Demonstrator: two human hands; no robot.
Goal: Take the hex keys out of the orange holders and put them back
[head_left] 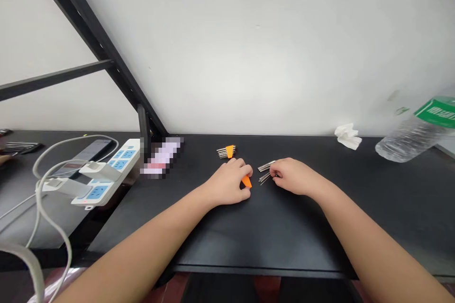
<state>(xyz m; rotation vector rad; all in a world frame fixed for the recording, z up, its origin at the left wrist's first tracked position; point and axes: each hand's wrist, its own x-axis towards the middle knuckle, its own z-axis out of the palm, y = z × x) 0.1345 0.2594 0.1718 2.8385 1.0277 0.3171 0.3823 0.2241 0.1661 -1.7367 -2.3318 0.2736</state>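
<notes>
My left hand (234, 181) rests on the black table with its fingers closed around a small orange plastic holder (246, 181); most of that holder is hidden under the hand. Just right of it, my right hand (289, 175) has its fingertips pinched at the ends of some loose thin metal rods (265, 178). They lie in two small groups, pointing left toward the orange holder. Which rods the right fingers grip is partly hidden. Beyond my left hand lies a second orange holder (230, 151) with several thin metal rods through it.
On the left are a white power strip (121, 163) with plugs and cables, and a phone (83, 157). A blurred-out pale packet (163, 158) lies near the black frame (144, 128). Crumpled tissue (347, 136) and a clear plastic bottle (408, 139) are at right, by the wall.
</notes>
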